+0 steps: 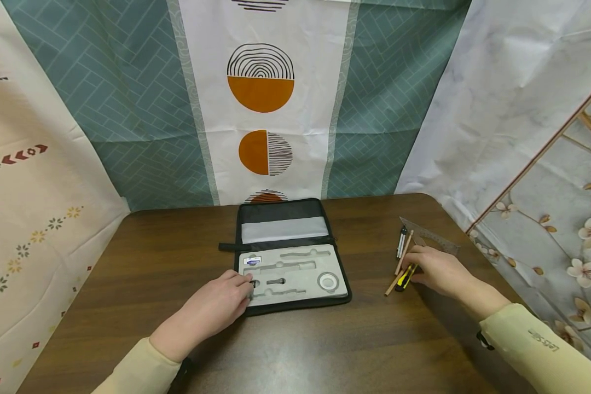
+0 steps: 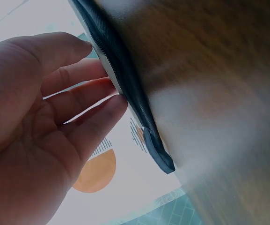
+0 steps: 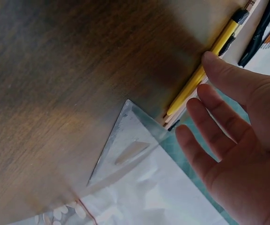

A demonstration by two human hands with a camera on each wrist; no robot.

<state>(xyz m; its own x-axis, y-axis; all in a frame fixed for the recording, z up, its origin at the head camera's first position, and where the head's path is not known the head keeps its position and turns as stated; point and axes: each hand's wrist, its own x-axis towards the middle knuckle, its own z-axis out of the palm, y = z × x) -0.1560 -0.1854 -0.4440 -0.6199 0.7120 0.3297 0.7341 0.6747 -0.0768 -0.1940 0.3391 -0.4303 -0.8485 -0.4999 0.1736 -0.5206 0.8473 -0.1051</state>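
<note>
On the table lies an unzipped black case point(image 1: 342, 282) with a grey moulded tray point(image 1: 288, 282). My left hand point(image 1: 224, 298) is at its near left corner, fingertips over the tray edge beside a small dark piece point(image 1: 254, 283). In the left wrist view, the thumb and fingers meet the zippered edge point(image 2: 125, 77). My right hand point(image 1: 438, 268) pinches a yellow-and-black utility knife point(image 1: 405, 278) between thumb and fingers, low over the table. The thumb point(image 3: 221, 70) lies against the knife's yellow body point(image 3: 198, 79). Wooden pencils point(image 1: 390, 285) lie alongside it.
A clear set square point(image 1: 433, 236) lies behind the right hand, with a compass point(image 1: 401, 241) to its left. The tray holds a white-and-blue eraser point(image 1: 252, 261), a small dark piece point(image 1: 276, 281) and a white ring-shaped roll point(image 1: 329, 282). Patterned curtains point(image 1: 384, 98) stand behind the table point(image 1: 177, 235).
</note>
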